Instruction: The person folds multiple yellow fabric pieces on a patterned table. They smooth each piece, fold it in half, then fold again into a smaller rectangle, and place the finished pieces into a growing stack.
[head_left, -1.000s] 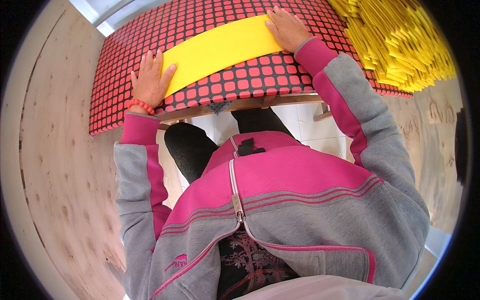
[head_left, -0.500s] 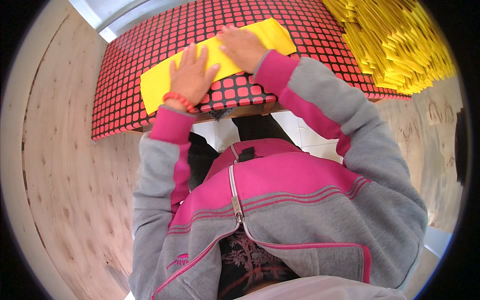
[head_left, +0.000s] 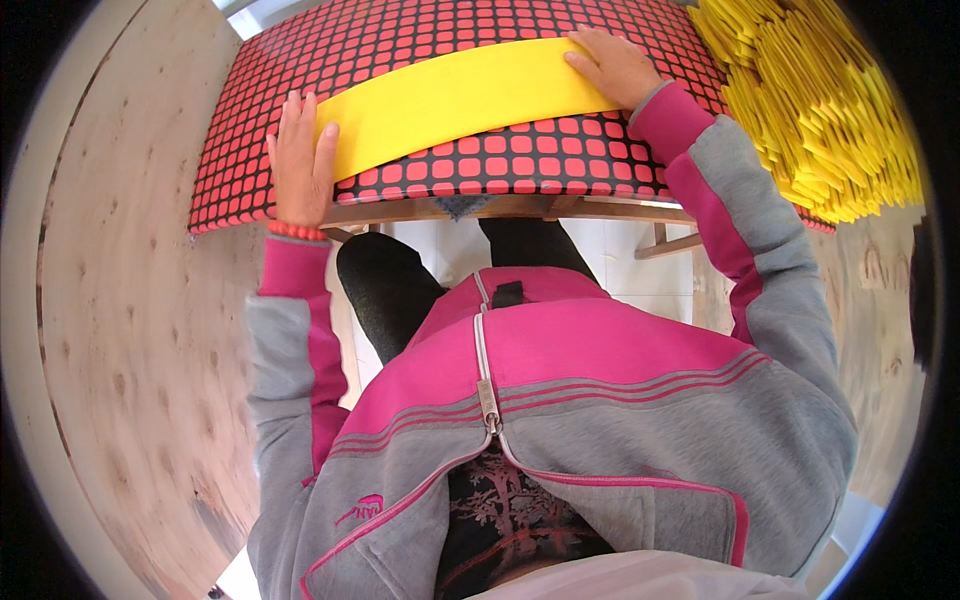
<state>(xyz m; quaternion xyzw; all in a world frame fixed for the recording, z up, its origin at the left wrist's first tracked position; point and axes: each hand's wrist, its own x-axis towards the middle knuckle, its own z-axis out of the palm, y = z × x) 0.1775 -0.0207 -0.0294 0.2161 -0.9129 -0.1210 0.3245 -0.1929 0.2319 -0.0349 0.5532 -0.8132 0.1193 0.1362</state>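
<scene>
A long yellow folded piece, fabric-like and flat (head_left: 455,95), lies across the table in front of me. At its left end is my left hand (head_left: 302,165), fingers straight and thumb apart, resting against the edge. My right hand (head_left: 615,68) lies over the far right end, its fingers stretched out and the thumb on the yellow surface. Neither hand grips anything. A red bead bracelet (head_left: 296,231) circles my left wrist.
The table wears a black cover with red squares (head_left: 520,165). A tall heap of yellow folded pieces (head_left: 825,110) stands at its right end. Wooden table legs and a rail (head_left: 590,208) show below the near edge. A wooden board surface (head_left: 130,330) is at the left.
My hands have moved apart from the middle of the yellow piece, the left to its left end and the right to its right end. The view has shifted slightly.
</scene>
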